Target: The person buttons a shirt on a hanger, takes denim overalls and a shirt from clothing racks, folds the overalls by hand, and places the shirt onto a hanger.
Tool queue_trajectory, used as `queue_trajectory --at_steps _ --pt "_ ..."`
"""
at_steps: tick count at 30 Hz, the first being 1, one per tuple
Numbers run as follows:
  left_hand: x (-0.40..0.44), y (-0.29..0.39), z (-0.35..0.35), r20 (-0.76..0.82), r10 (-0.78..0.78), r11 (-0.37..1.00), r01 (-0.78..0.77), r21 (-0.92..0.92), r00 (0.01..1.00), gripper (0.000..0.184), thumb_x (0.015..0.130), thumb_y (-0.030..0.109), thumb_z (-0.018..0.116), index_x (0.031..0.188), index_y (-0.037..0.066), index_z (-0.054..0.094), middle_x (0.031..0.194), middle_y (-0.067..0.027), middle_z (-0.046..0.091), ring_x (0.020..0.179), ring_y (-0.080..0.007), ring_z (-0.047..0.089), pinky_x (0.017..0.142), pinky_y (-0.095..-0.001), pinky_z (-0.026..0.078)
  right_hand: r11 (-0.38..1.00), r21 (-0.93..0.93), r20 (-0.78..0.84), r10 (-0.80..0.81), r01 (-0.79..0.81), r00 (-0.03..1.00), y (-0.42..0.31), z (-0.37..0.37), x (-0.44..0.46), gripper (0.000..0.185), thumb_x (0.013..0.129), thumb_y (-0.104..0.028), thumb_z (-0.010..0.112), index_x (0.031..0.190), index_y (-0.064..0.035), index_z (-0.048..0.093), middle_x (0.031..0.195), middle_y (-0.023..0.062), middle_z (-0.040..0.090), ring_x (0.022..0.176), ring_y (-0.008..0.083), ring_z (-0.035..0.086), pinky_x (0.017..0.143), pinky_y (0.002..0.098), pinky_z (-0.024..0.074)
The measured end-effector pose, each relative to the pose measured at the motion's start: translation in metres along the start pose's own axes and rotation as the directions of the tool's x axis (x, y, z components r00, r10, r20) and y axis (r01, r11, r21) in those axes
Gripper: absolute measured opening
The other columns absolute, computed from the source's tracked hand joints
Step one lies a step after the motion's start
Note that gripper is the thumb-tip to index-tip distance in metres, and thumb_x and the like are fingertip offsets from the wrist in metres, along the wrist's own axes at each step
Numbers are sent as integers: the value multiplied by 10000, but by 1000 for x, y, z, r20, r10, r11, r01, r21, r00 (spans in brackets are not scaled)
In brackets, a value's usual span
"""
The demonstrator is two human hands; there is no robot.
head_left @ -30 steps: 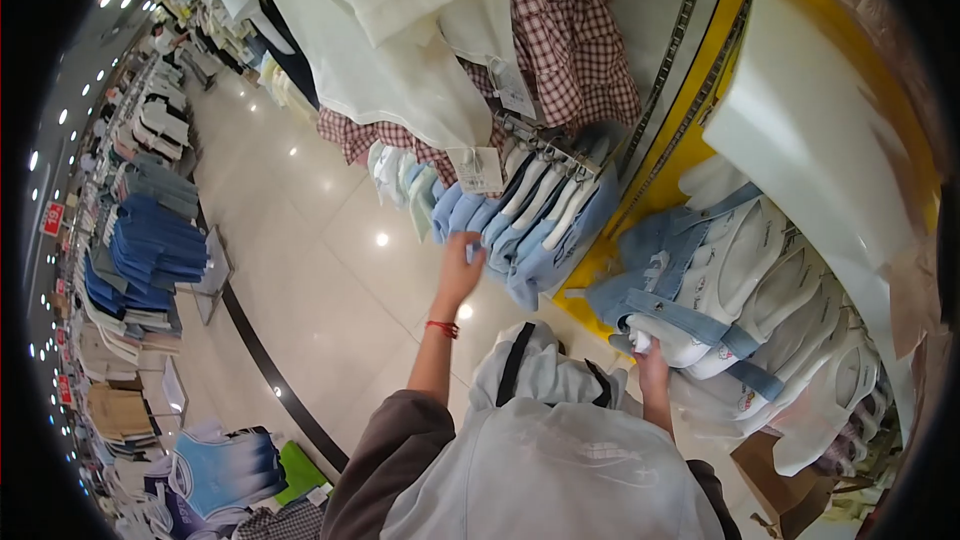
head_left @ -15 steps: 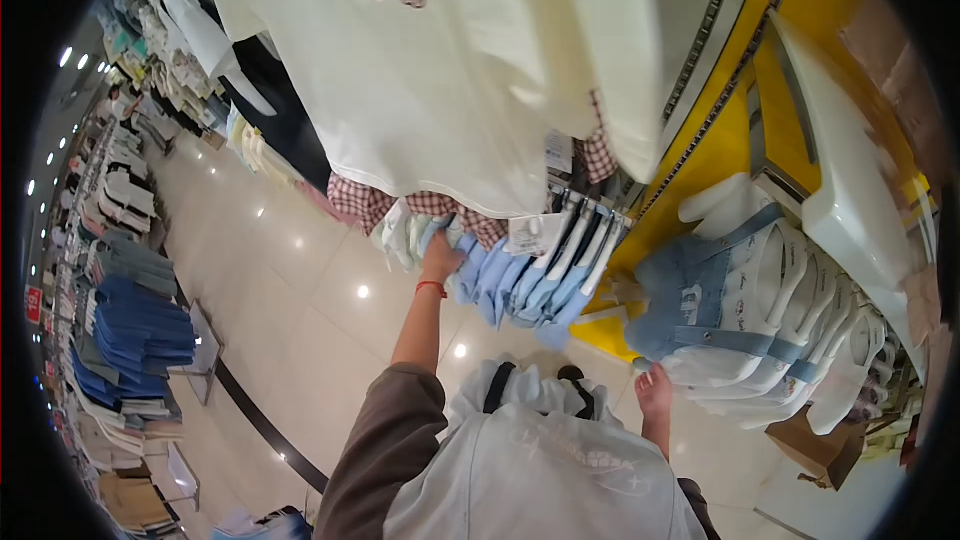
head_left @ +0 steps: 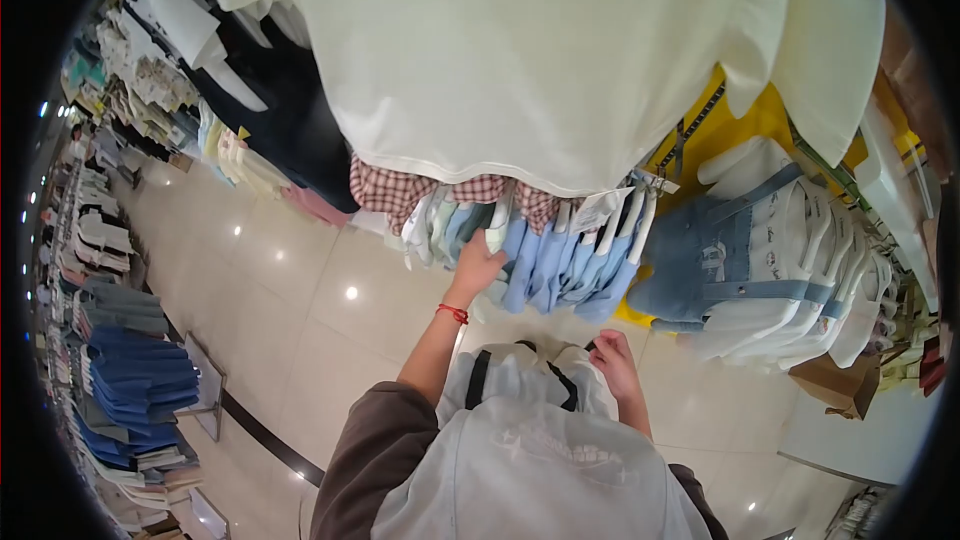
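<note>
Left hand point(head_left: 482, 268) of mine, a red cord bracelet point(head_left: 453, 314) at its wrist, reaches up to a pale green cloth garment point(head_left: 495, 237) in the hanging row; its fingers are bent narrow against the near edge, though I cannot tell whether they grip it. That garment hangs side-on, its narrow edge pointing toward me and its long axis running down from the rail toward the floor. Just to its right hang light blue cloth garments point(head_left: 560, 275) on white plastic hangers point(head_left: 641, 230), aligned alike.

My right hand point(head_left: 615, 365) is loosely curled before my pale grey vest point(head_left: 540, 470), apart from the row; I cannot tell if it holds anything.

Above the row spreads a large cream shirt point(head_left: 540, 60) over a red-and-white checked skirt point(head_left: 390, 190). Farther right are blue denim overalls point(head_left: 690, 250) and a yellow panel point(head_left: 770, 130). Below, glossy beige floor tiles point(head_left: 300, 320) reflect lights; across the aisle at left hang dark blue garments point(head_left: 140, 365).
</note>
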State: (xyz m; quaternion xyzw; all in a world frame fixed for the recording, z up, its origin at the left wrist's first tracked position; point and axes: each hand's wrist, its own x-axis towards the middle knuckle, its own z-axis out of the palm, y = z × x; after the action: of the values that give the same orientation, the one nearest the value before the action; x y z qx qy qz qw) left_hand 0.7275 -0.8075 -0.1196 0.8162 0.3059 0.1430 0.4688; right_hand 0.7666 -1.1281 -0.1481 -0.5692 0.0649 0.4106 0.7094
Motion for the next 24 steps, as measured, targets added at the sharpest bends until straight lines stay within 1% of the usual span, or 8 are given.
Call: queue_trajectory --at_steps 3,6,8,10,11,19,23,24 --pt "-9 17 -4 -21 24 998 -25 -64 999 342 685 152 607 908 -50 442 699 -239 571 705 -406 572 635 -429 447 991 -100 90 -82 90 993 -26 43 2 270 837 -142 577 1072 -92 454 965 16 483 807 121 509 730 266 442" --pt "-19 23 6 -99 65 987 -78 -138 993 336 698 156 604 917 -40 442 726 -237 579 734 -407 578 636 -425 452 958 -200 193 -167 205 967 -49 76 7 269 842 -132 568 1075 -80 444 983 22 485 820 118 505 747 268 440" --pt "-35 40 4 -73 44 983 -57 -174 996 344 703 153 602 940 -38 442 783 -251 585 775 -417 575 655 -429 454 930 -245 286 -202 275 937 -61 91 6 248 855 -130 552 1069 -85 434 988 17 485 853 113 500 782 277 438" --pt "-46 44 4 -72 61 978 -74 -193 996 352 703 152 604 950 -38 441 811 -260 584 787 -421 571 666 -436 452 924 -266 293 -193 274 936 -64 100 3 270 852 -127 556 1082 -81 423 992 23 485 850 116 502 775 278 442" --pt "-48 42 2 -68 72 987 -81 -140 995 373 707 153 596 984 -37 433 840 -268 580 804 -423 565 679 -450 444 921 -276 298 -190 275 935 -65 104 4 281 850 -125 558 1089 -79 417 995 26 485 849 117 503 771 278 444" --pt "-70 31 11 -35 108 986 -112 -122 994 361 711 159 593 940 -37 395 811 -274 555 783 -442 549 665 -468 434 931 -305 305 -104 201 947 -40 105 -2 352 829 -113 575 1125 -63 391 1008 45 480 818 112 501 747 257 436" --pt "-91 35 16 119 53 994 -41 -97 992 386 717 163 597 953 -49 377 827 -281 541 790 -443 548 669 -467 438 919 -319 324 -124 232 938 -39 107 -1 398 823 -122 586 1149 -52 367 1034 70 475 864 135 507 764 262 429" --pt "-99 35 20 140 69 992 -53 -115 988 398 719 163 597 968 -53 375 862 -284 533 801 -442 546 673 -463 440 889 -357 326 -168 286 930 -37 108 1 409 823 -133 589 1150 -45 362 1044 82 474 885 150 507 772 269 429"
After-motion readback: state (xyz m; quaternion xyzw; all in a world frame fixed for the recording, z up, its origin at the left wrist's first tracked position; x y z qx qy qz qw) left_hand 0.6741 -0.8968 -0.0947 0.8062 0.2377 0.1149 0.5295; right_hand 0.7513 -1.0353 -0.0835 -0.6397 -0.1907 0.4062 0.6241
